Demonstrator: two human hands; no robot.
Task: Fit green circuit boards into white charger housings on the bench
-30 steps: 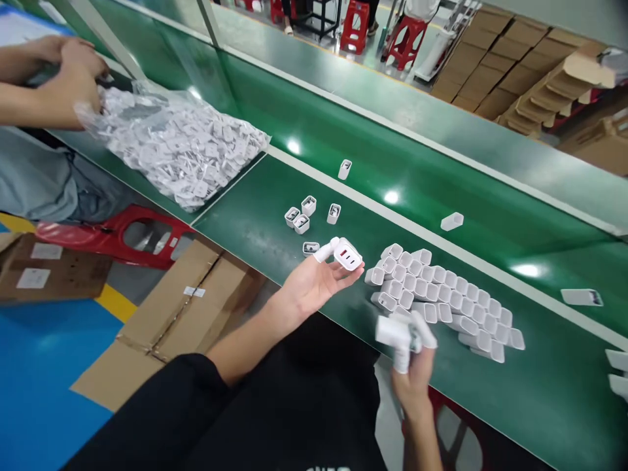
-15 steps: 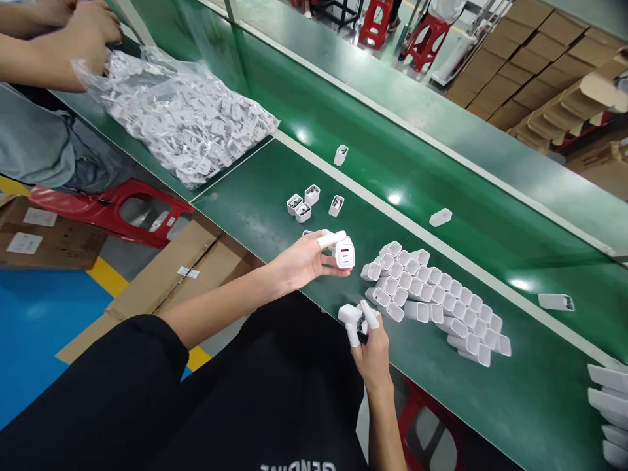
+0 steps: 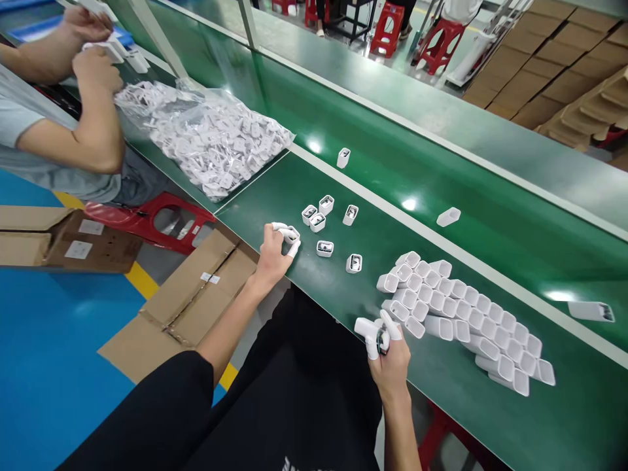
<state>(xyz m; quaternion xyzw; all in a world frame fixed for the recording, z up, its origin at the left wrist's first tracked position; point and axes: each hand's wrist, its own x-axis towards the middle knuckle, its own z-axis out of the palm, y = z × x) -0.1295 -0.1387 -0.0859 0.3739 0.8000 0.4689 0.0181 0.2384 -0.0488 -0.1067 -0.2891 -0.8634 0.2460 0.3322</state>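
My left hand, with white covers on its fingertips, is closed around a white charger housing at the near edge of the green table. Close by on its right stand several open-topped housings with circuit parts inside, among them one charger housing and another. My right hand, its fingertips also covered in white, grips a white charger piece with dark circuit parts showing between the fingers. Beyond it stands a tight cluster of white housings, their openings facing up.
A clear bag of small white parts lies to the left, beside a co-worker's arms. Single housings lie on the far strip, one housing among them. A red stool and cardboard boxes are below the table.
My left hand has moved left and down to a housing at the table edge; the charger with ports facing me no longer shows in it. My right hand still holds its piece. The view has shifted.
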